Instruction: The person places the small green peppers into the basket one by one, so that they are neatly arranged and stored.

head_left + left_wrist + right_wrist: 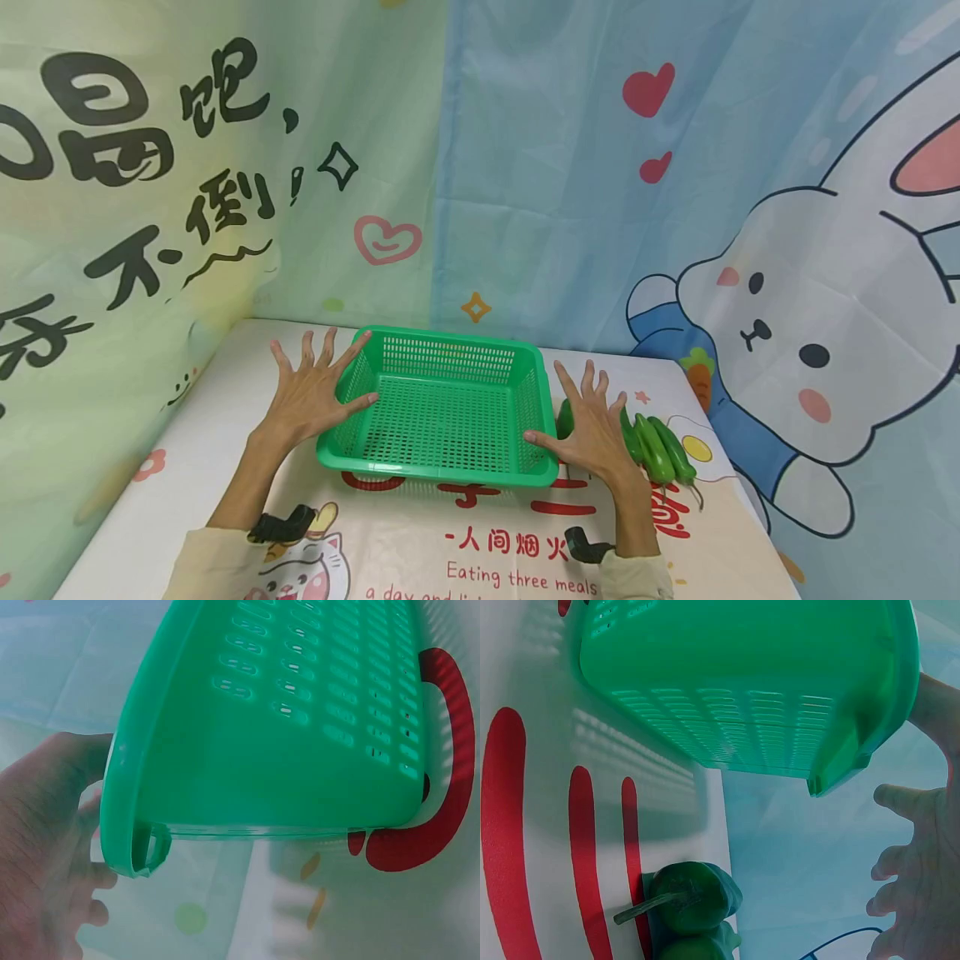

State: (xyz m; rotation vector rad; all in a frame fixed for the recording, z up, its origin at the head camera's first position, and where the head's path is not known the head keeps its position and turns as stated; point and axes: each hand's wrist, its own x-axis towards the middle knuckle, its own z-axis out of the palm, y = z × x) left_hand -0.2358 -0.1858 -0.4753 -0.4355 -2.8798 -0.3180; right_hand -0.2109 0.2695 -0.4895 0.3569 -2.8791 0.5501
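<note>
A green plastic basket with perforated walls stands on the printed tablecloth, its slotted floor showing bare. My left hand is over its left rim, fingers spread wide and thumb pointing inward. At the opposite side is my right hand, also spread, the thumb overlapping the right rim in the head view. In the left wrist view, the basket's outer wall stands beside the left hand. The right wrist view has the right hand with its fingers apart from the wall and its thumb behind the rim.
Long green peppers lie right of the right hand. A green bell pepper with its stem sits near the basket's right side, partly hidden by that hand in the head view. Behind the table hangs a printed curtain.
</note>
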